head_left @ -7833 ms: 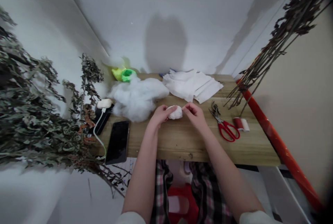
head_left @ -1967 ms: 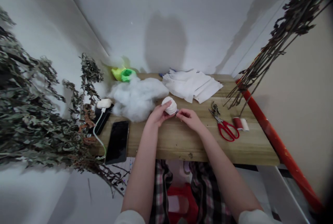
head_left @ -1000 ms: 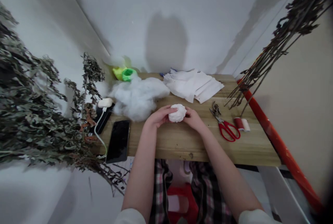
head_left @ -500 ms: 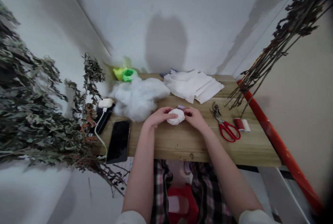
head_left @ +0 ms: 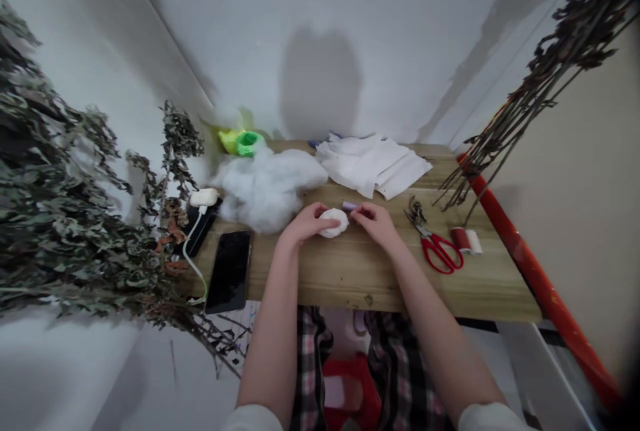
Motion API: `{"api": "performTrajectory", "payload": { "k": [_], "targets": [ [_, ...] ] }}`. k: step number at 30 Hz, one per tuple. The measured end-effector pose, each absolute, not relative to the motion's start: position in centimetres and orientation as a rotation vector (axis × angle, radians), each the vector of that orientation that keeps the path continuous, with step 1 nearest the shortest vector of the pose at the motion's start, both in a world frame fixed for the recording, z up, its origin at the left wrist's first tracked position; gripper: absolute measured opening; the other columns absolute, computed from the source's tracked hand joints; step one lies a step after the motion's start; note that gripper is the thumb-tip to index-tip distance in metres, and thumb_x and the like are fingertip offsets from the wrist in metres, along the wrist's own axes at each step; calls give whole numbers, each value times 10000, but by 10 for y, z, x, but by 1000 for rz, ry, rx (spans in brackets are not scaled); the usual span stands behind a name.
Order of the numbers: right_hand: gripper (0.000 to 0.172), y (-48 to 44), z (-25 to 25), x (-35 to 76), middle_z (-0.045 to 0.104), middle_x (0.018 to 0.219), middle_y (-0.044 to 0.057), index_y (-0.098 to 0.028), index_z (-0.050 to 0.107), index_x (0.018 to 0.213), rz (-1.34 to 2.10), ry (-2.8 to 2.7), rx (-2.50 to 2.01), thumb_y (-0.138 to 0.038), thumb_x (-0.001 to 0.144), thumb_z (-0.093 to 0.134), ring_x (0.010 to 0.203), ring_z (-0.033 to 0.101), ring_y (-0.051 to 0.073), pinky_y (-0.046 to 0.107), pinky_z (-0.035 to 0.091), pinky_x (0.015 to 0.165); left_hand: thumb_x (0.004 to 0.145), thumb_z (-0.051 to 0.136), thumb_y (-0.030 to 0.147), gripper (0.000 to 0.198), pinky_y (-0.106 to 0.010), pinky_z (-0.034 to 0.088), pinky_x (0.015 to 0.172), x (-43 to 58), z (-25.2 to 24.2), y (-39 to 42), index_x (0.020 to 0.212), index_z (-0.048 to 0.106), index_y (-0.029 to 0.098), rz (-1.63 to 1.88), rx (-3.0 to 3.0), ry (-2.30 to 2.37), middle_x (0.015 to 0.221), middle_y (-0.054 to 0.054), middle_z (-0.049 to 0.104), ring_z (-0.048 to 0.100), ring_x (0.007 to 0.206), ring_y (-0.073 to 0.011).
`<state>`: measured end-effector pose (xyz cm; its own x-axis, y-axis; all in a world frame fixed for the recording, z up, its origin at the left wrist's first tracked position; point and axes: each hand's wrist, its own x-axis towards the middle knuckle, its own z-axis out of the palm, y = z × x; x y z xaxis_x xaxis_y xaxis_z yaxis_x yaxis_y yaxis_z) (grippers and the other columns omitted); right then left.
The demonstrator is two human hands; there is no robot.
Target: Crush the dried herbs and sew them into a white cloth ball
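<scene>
My left hand rests on a small white ball of cotton wadding, fingers curled over its left side. My right hand is just right of the ball, and its fingertips pinch a small lilac object above the ball. I cannot tell what that object is. A large loose heap of white wadding lies on the wooden tabletop to the left of my hands, not touching them.
Stacked white cloth sheets lie at the back. Red-handled scissors and a thread spool are on the right. On the left lie a black phone and a white-corded charger. Dried leafy branches hang on the left; a red pole runs along the right.
The wadding ball has shifted slightly left and now sits lower under my left hand. My right hand has drawn a little away from it, and the lilac object shows more plainly.
</scene>
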<state>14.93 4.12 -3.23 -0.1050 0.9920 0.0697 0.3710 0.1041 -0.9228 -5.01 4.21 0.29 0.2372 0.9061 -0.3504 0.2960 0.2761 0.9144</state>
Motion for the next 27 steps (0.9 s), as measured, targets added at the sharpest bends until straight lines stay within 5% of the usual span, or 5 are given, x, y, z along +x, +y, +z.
{"api": "performTrajectory", "payload": {
  "k": [7, 27],
  "targets": [
    [228, 41, -30, 144, 585, 614, -4, -186, 615, 728, 974, -1510, -1307, -407, 785, 591, 584, 501, 145, 265, 380, 578, 566, 788, 344, 485, -299, 480, 776, -46, -2, 45, 949, 567, 144, 739, 1277, 1374, 1020, -101, 656, 607, 936, -205],
    [184, 35, -21, 134, 538, 689, -10, -208, 556, 860, 834, -1536, -1200, -379, 873, 489, 619, 486, 141, 262, 385, 600, 822, 569, 483, 428, -190, 419, 475, -30, 12, 40, 1123, 422, 216, 688, 1084, 1308, 1003, -78, 645, 648, 594, -123]
  ]
}}
